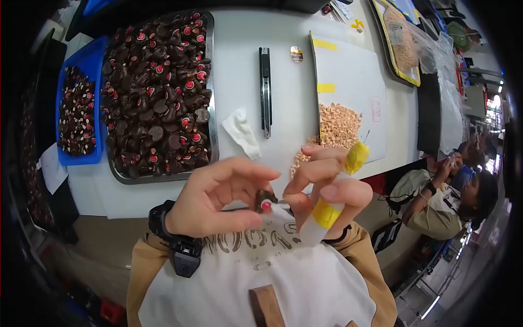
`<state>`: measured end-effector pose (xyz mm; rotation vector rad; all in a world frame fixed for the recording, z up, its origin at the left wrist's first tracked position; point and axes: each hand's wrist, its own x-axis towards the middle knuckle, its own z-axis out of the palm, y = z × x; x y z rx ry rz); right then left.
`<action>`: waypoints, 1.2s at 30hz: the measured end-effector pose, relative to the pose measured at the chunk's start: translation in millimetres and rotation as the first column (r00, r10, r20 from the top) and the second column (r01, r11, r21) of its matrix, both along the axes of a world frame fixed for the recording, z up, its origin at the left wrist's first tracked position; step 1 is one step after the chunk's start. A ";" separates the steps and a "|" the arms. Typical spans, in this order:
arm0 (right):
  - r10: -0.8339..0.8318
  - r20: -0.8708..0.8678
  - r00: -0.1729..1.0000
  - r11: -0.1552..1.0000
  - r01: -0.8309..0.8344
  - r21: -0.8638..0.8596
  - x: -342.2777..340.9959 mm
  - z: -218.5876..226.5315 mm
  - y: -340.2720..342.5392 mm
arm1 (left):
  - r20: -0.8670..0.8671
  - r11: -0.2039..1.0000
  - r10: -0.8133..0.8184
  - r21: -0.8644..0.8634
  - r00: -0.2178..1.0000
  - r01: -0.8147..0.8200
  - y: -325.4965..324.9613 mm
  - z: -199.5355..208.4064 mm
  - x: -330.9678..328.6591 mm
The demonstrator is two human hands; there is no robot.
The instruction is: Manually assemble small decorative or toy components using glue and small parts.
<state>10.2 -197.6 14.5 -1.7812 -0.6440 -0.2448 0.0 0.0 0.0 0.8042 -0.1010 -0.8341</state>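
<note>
Right over the white desk's (pixel 239 65) near edge, the left hand (pixel 210 197) has thumb and fingers closed on a small dark-brown, red-centred lump (pixel 265 201); the right hand (pixel 348 192) clasps a white, yellow-taped, needle-tipped bottle (pixel 326 216), tipped away, seemingly freeing its fingertips beside the lump.

Tan sleeves (pixel 357 267), a white printed top (pixel 218 291) and black wristbands (pixel 159 218) are worn.
</note>
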 end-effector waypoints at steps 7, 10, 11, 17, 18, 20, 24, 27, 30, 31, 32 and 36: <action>-0.118 0.018 0.993 0.990 0.116 0.079 -3.5 -2.1 18.9 | 0.386 0.935 0.329 -0.004 0.862 -0.355 -6.9 -4.5 0.3; -0.104 0.037 0.994 0.994 0.103 0.025 -0.9 -2.2 18.9 | 0.440 0.924 0.336 0.018 0.833 -0.382 -7.6 -6.0 -0.4; -0.081 0.045 0.996 0.996 0.082 -0.027 0.1 -2.2 18.6 | 0.445 0.919 0.342 0.025 0.827 -0.394 -7.9 -6.6 -0.7; -0.063 0.071 0.995 0.997 0.066 -0.034 -0.5 -6.7 17.2 | 0.544 0.882 0.380 0.032 0.748 -0.471 -11.4 -9.5 -0.2; -0.062 0.071 0.996 0.997 0.065 -0.033 -0.6 -6.7 17.4 | 0.544 0.881 0.380 0.032 0.748 -0.472 -11.8 -9.7 -0.4; -0.068 0.049 0.996 0.998 0.069 -0.011 -1.2 -6.6 18.3 | 0.600 0.854 0.391 0.047 0.698 -0.518 -12.4 -10.2 -1.1; -0.055 -0.005 0.998 0.997 0.055 0.057 -1.6 -4.3 18.7 | 0.600 0.838 0.412 0.045 0.685 -0.544 -13.5 -10.6 -3.7; -0.013 -0.028 1.000 0.998 0.015 0.060 -2.1 -2.6 16.6 | 0.612 0.822 0.417 0.062 0.672 -0.566 -12.3 -14.4 -4.6; 0.109 -0.093 0.990 0.991 -0.101 0.088 1.3 -1.4 13.0 | 0.660 0.800 0.445 0.011 0.606 -0.600 -11.2 -17.5 -5.2; 0.105 -0.092 0.990 0.992 -0.098 0.085 0.7 -0.3 13.1 | 0.659 0.802 0.445 0.008 0.607 -0.597 -11.7 -18.0 -4.3; 0.119 -0.111 0.987 0.989 -0.108 0.105 -0.4 0.4 13.9 | 0.677 0.800 0.452 -0.019 0.581 -0.600 -12.3 -18.5 -3.2; 0.131 -0.125 0.983 0.981 -0.110 0.160 -2.4 -1.6 15.8 | 0.713 0.799 0.433 -0.021 0.551 -0.602 -11.0 -15.2 -3.5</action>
